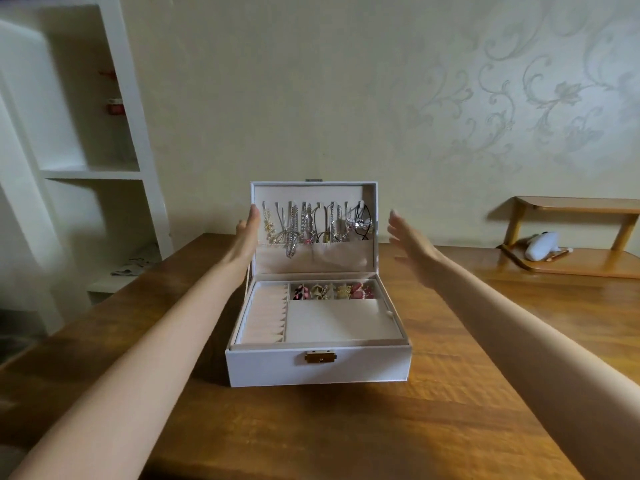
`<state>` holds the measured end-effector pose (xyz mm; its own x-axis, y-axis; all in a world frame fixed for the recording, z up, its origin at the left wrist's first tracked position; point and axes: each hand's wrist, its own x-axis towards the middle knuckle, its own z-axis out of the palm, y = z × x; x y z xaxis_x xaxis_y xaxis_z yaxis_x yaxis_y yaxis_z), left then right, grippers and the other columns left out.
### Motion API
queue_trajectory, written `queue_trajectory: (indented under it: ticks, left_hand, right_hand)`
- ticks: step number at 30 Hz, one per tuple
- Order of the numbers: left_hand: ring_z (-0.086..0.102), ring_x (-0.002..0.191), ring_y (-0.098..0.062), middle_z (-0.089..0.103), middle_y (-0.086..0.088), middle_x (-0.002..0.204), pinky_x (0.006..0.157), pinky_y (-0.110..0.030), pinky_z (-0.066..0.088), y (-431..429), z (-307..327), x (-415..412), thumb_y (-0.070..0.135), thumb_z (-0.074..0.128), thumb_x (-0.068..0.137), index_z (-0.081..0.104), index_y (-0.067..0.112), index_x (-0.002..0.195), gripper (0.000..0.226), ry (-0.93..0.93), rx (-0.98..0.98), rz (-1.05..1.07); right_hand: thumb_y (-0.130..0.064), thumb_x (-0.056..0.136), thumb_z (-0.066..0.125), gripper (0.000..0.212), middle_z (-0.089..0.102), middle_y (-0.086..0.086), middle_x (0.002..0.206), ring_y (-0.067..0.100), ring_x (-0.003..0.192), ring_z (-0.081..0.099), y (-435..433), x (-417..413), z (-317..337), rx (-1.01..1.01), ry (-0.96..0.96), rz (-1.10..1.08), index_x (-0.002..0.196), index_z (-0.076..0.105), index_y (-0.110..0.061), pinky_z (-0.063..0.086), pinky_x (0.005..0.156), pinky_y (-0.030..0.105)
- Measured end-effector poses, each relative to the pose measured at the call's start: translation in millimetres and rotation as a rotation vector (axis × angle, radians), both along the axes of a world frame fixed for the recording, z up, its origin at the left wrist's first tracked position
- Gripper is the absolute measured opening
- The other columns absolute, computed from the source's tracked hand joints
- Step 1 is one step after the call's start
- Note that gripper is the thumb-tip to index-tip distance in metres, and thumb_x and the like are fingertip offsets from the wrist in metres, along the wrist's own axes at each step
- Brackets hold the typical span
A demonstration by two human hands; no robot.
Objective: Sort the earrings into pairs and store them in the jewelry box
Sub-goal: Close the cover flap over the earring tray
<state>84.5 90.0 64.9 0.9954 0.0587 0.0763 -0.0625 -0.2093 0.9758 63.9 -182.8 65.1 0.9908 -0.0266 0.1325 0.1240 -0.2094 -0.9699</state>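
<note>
White leatherette covered the jewelry box (318,365), which stood open on the wooden table (311,438) between the two outstretched forearms, its front wall nearer the person than either of the hands. Any mark on its brass clasp (320,357) was too small to read. The left hand (247,233) lay flat, fingers straight, against the left edge of the upright lid (311,190). The right hand (410,240) was spread wide with straight fingers, just off the lid's right edge and not touching it. Between the hands, necklaces (311,226) hung from hooks inside the lid. Below and nearer than the hands, the earrings (332,292) sat in the row of small compartments at the back of the tray, beside the ring rolls (268,317) and behind a bare large compartment (336,320). Bare tabletop ran on both sides of the box and in front of it. Beyond the right hand stood a low wooden shelf (571,261); beyond the left, white shelving (90,173).
</note>
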Motion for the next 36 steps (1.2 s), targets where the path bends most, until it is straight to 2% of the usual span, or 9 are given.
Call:
queue_trajectory:
  ticks: [2,6,11,15,17,22,28,32,36]
  left_hand:
    - [0.008,0.146,-0.017,0.007,0.003,0.158,0.118,-0.045,0.007,3,9,13,0.086,0.016,0.07,0.009,0.032,0.149,0.096,-0.008,-0.013,-0.046]
    - [0.021,0.143,-0.022,0.022,-0.001,0.155,0.117,-0.042,0.014,-6,26,0,0.065,0.006,0.091,0.018,0.023,0.149,0.073,-0.051,-0.064,-0.09]
    - [0.031,0.139,-0.024,0.028,-0.011,0.152,0.115,-0.041,0.024,15,16,-31,0.067,0.009,0.09,0.021,0.011,0.148,0.082,-0.118,-0.197,-0.025]
    - [0.033,0.138,-0.021,0.033,-0.008,0.15,0.117,-0.039,0.021,21,-5,-80,0.064,0.011,0.091,0.027,0.012,0.146,0.077,-0.154,-0.33,-0.078]
    - [0.034,0.137,-0.017,0.04,-0.001,0.147,0.117,-0.041,0.018,19,-23,-105,0.067,0.012,0.089,0.039,0.019,0.141,0.075,-0.164,-0.24,-0.062]
    - [0.023,0.14,-0.008,0.026,0.01,0.153,0.112,-0.033,0.011,10,-59,-132,0.079,0.02,0.074,0.027,0.031,0.145,0.086,-0.114,-0.091,-0.06]
    - [0.025,0.125,0.003,0.023,0.012,0.153,0.102,-0.025,0.02,4,-65,-134,0.035,0.045,0.095,0.021,0.032,0.147,0.057,-0.137,-0.057,-0.042]
    - [0.033,0.13,-0.01,0.03,0.005,0.151,0.1,-0.031,0.029,3,-66,-135,0.039,0.047,0.093,0.025,0.032,0.146,0.058,-0.071,-0.06,0.023]
    - [0.04,0.127,-0.021,0.043,0.0,0.138,0.1,-0.04,0.034,1,-66,-143,0.05,0.051,0.088,0.031,0.029,0.142,0.061,0.061,-0.02,0.106]
  right_hand:
    - [-0.059,0.095,0.02,0.069,0.019,0.004,0.157,0.024,0.143,0.023,2,17,12,0.053,0.042,0.011,0.149,0.018,-0.018,0.014,0.116,0.053]
    - [-0.066,0.091,0.012,0.079,0.025,0.006,0.155,0.026,0.14,0.028,6,24,23,0.131,0.071,0.05,0.149,0.022,-0.013,0.019,0.112,0.053]
    - [-0.064,0.093,0.016,0.071,0.046,0.005,0.142,0.027,0.127,0.047,5,-14,18,0.268,-0.01,-0.033,0.142,0.038,-0.019,0.033,0.095,0.047]
    - [-0.065,0.091,0.018,0.067,0.05,0.001,0.137,0.023,0.11,0.053,6,-58,3,0.206,-0.073,-0.097,0.136,0.048,-0.024,0.032,0.103,0.047]
    - [-0.067,0.088,0.025,0.068,0.046,-0.005,0.141,0.02,0.111,0.049,8,-77,-11,0.216,-0.055,-0.106,0.135,0.049,-0.026,0.03,0.103,0.041]
    - [-0.063,0.083,0.045,0.059,0.054,-0.017,0.128,0.011,0.115,0.052,18,-110,-49,0.146,-0.082,-0.06,0.128,0.055,-0.027,0.036,0.099,0.032]
    - [-0.028,0.09,0.059,0.046,0.039,-0.01,0.146,0.009,0.125,0.04,22,-110,-70,0.012,-0.107,-0.088,0.135,0.05,-0.025,0.032,0.099,0.026]
    - [-0.03,0.091,0.056,0.049,0.039,-0.007,0.145,0.012,0.12,0.043,26,-115,-70,0.071,-0.066,-0.083,0.139,0.044,-0.027,0.036,0.093,0.027]
    - [-0.045,0.091,0.051,0.054,0.052,0.001,0.127,0.018,0.104,0.055,30,-122,-71,0.038,0.08,-0.131,0.138,0.038,-0.021,0.046,0.084,0.032]
